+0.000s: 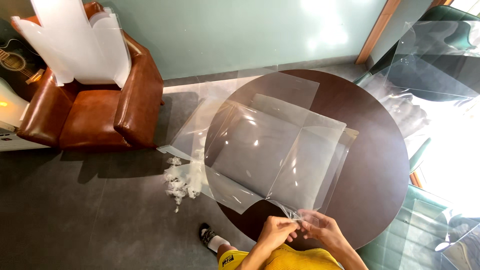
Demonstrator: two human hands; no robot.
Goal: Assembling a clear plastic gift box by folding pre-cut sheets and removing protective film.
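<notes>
A large clear plastic sheet (275, 150), creased into panels like an unfolded transparent box, lies spread across the round dark counter (380, 165), its far and left parts hanging past the rim over the floor. Its near corner comes to a point at the counter's near edge, and there both hands meet: the left hand (275, 231) and the right hand (324, 229) are pressed close together, fingertips pinching what looks like a thin protective film or the corner tab of the sheet, the wrinkled bit of plastic gathered between them. Working at the corner nearest the body seems to make sense, since the rest of the sheet stays flat and supported by the counter while only the edge is lifted. On the grey floor (75, 220) just left of the counter lies a small heap of crumpled white scraps (181, 182), partly under the overhanging plastic. Further left stands a brown leather armchair (95, 110) with white and clear sheets (75, 40) propped upright in its seat against the back, probably kept there out of the way. More clear sheets (435, 60) lean over a green chair at the right. A foot in a sock and dark sandal (210, 237) rests below the counter's edge.
</notes>
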